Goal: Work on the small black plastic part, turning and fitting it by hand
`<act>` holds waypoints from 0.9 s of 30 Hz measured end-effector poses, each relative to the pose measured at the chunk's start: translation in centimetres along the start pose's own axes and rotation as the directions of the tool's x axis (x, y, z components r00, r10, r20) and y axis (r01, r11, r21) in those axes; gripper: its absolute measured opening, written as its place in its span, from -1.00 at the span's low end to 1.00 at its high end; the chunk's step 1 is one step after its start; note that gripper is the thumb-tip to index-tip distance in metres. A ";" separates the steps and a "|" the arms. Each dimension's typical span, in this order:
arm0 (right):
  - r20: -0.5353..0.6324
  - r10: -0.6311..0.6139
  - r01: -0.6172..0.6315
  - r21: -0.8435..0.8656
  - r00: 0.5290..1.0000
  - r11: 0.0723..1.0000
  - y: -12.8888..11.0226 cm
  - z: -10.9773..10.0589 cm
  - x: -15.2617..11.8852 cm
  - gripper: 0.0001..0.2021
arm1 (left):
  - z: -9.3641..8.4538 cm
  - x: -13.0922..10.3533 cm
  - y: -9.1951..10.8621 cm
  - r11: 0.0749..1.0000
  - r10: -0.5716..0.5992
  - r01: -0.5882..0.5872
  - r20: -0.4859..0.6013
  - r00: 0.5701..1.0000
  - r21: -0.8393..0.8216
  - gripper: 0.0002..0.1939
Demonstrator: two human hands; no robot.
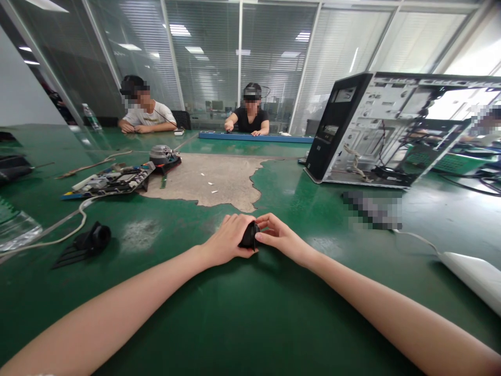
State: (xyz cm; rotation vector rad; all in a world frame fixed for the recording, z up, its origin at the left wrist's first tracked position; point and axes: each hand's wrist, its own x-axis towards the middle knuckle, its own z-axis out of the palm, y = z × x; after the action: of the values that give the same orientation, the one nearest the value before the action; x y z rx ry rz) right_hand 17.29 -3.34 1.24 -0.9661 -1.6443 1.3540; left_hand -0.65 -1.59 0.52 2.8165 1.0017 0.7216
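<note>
A small black part (248, 238) is held between both hands just above the green tabletop (250, 313), near the middle of the view. My left hand (229, 237) is wrapped round its left side, thumb below and fingers over the top. From the right, my right hand (279, 237) grips its edge with the thumb and fingertips. The palm and fingers cover much of the part, so its full shape is hidden. Left of my hands lies another black plastic piece (92, 238) with a round end and a slatted flat section.
An open computer case (352, 130) stands at the right. Circuit boards (113, 180) and a fan-like part (164, 155) sit back left. A white device (473, 277) with a cable is at right. Two people (146, 112) (250, 115) sit across the table.
</note>
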 end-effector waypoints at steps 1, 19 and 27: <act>0.007 0.002 -0.002 -0.001 1.000 1.000 0.0 0.0 0.0 -0.72 | 0.0 0.0 0.0 1.000 0.002 -0.002 0.006 1.000 0.005 -0.43; 0.054 -0.096 0.093 0.045 0.994 0.995 0.7 2.5 -3.2 -0.70 | -0.5 -3.5 2.9 1.000 -0.026 0.026 -0.035 0.999 0.007 -0.45; 0.019 -0.059 0.056 0.105 0.998 0.993 1.2 2.5 -2.9 -0.64 | -0.2 -3.3 2.5 0.993 0.069 -0.070 0.004 0.998 0.090 -0.62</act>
State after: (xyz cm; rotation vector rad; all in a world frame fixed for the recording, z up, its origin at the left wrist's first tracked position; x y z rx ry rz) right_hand 16.28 -6.79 -0.53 -0.8395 -1.5890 1.4015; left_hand -1.48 -5.61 -0.12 2.9422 0.9644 0.6991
